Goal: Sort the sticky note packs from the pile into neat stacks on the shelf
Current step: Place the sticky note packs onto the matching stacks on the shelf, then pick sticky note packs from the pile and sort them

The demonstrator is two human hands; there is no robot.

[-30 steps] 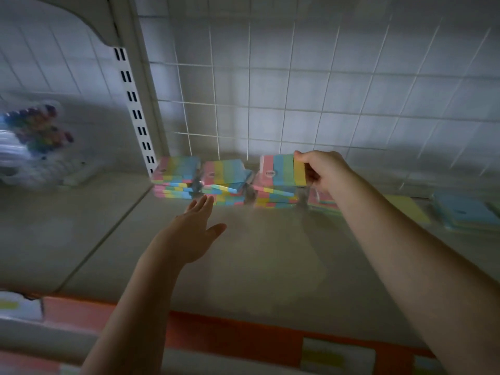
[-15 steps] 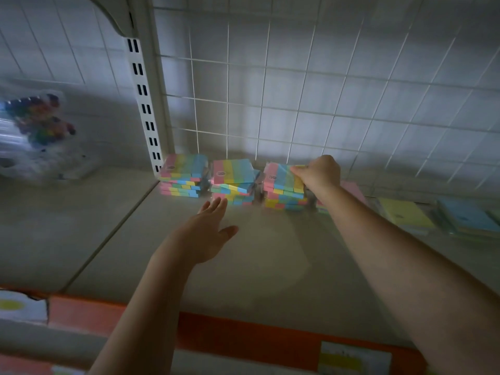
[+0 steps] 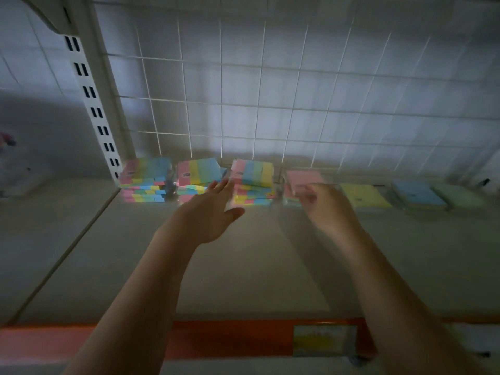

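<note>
Three stacks of striped sticky note packs stand at the back of the shelf (image 3: pixel 243 266): a left stack (image 3: pixel 144 180), a middle stack (image 3: pixel 198 174) and a right stack (image 3: pixel 253 182). My left hand (image 3: pixel 208 212) reaches forward with straight fingers, its fingertips at the gap between the middle and right stacks. My right hand (image 3: pixel 328 207) is blurred, hovering in front of a pink pack (image 3: pixel 304 180), fingers loosely curled and holding nothing.
Further right lie a yellow pack (image 3: pixel 364 197), a blue pack (image 3: pixel 418 196) and a green pack (image 3: pixel 457 194). A wire grid (image 3: pixel 270 104) backs the shelf. A slotted upright (image 3: pixel 92 104) stands at the left. An orange strip (image 3: pixel 230 339) with a label runs along the front edge.
My right hand let go of the striped pack on top of the right stack and drew back to the right. My left hand moved forward to the stacks.
</note>
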